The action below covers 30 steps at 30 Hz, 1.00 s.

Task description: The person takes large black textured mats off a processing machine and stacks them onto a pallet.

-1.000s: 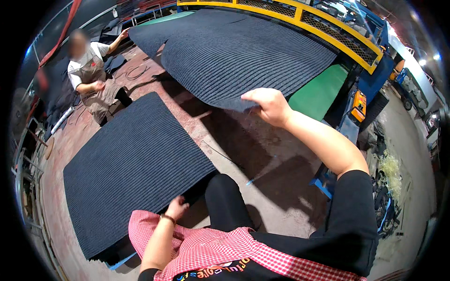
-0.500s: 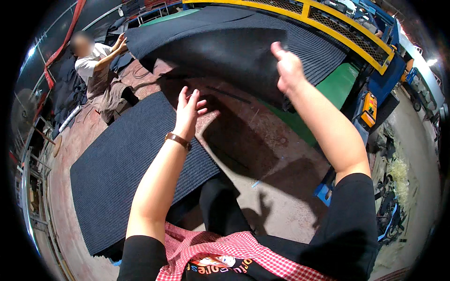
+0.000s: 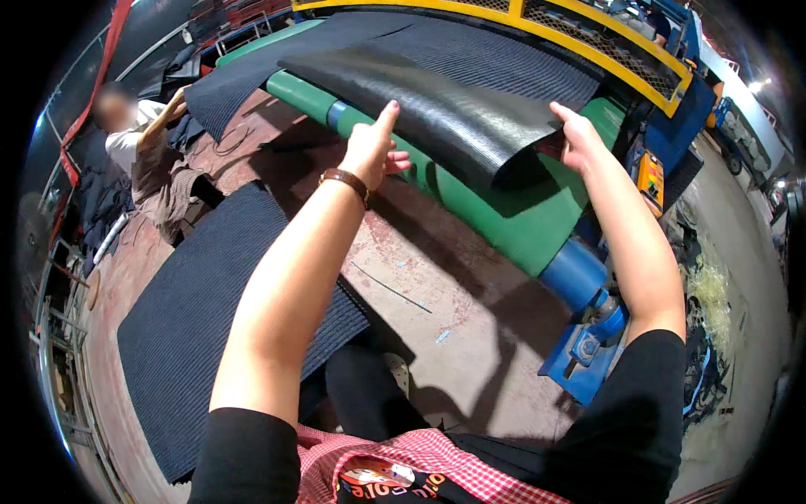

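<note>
A large black mat point(image 3: 453, 113), ribbed on one face and smooth on the other, lies across a green conveyor belt point(image 3: 478, 214). Its near part is folded back, with the shiny smooth side up. My right hand point(image 3: 579, 143) pinches the folded part's right corner, thumb above and fingers below. Near the front edge of the fold, my left hand point(image 3: 369, 151) has its thumb raised and fingers apart, holding nothing; whether the thumb touches the mat I cannot tell. On my left lies a stack of ribbed black mats point(image 3: 227, 311).
At the far left a co-worker point(image 3: 143, 151) holds the mat's left end. A yellow guard rail point(image 3: 604, 50) crosses behind the belt. The belt ends at a blue roller and bracket point(image 3: 588, 336). An orange control box point(image 3: 651, 181) hangs right. Scraps point(image 3: 705, 361) litter the right floor.
The mat's near part has swung up and back onto the belt, uncovering the belt's front edge and roller. My right hand moved right and down, my left up and right.
</note>
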Tool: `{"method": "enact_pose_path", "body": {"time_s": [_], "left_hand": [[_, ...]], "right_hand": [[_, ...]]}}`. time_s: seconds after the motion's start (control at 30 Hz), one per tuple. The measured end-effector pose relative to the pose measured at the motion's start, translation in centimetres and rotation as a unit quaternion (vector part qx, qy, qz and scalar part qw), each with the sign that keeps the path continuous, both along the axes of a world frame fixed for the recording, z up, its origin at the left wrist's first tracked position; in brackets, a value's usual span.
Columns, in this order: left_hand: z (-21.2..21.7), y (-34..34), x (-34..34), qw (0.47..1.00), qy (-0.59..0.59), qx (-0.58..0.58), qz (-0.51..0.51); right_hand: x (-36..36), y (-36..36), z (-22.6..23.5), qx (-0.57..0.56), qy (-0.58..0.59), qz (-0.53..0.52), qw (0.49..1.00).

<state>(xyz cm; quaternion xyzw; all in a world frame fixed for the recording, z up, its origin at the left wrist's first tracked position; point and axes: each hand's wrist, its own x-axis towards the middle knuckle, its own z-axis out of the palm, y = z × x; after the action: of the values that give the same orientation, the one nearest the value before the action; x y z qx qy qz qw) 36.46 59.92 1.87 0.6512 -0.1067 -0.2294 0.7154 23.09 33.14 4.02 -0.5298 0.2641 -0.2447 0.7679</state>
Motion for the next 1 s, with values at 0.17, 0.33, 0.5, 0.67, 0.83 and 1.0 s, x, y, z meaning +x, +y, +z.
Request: {"method": "enact_pose_path", "body": {"time_s": [0.17,0.33,0.5,0.67,0.83,1.0], "left_hand": [[1.1,-2.4,1.0,0.998,0.011,0.037,0.039],[1.1,-3.3,2.4,0.996,0.006,0.061,0.066],[-0.1,-4.1,3.2,0.987,-0.060,0.021,0.144],[1.7,-0.5,2.8,0.972,-0.092,0.073,0.205],[1.7,9.8,10.9,0.931,-0.212,0.142,0.262],[2.6,23.8,12.9,0.813,-0.353,0.310,0.344]], "right_hand": [[-3.3,-0.2,0.9,-0.086,0.157,0.128,0.976],[-4.8,-0.5,1.2,-0.314,0.201,0.121,0.920],[-4.0,-2.2,-1.1,-0.559,0.199,0.080,0.801],[-3.2,0.0,-0.4,-0.674,0.185,0.123,0.705],[-2.4,9.4,0.1,-0.740,0.172,0.189,0.622],[-3.6,15.8,-1.7,-0.884,0.164,0.100,0.425]]}}
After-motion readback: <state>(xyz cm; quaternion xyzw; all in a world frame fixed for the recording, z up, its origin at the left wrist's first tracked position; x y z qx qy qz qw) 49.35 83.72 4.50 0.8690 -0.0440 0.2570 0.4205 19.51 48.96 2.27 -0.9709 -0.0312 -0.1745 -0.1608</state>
